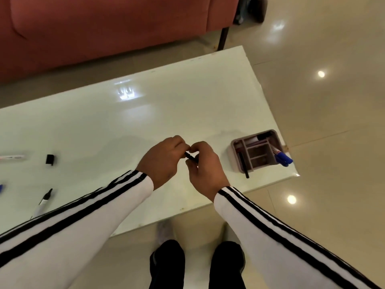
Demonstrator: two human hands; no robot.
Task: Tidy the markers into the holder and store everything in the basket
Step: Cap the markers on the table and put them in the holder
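Marker [191, 157] black, slim, mostly hidden, both hands' fingers [192, 147] pinching it

A glossy white desk [187, 105] runs aslant across the view, with a bright patch of glare [126, 93] on its far half. Beyond its far edge stands a reddish-pink sofa [104, 28], one dark leg [223, 38] of it planted just off the desk's far corner, and a dark object [253, 9], too blurred to name, sits by the sofa's right end. The polished beige floor [333, 126] shows faint tile seams and two round spots of reflected light [321, 74] to the right of the desk.
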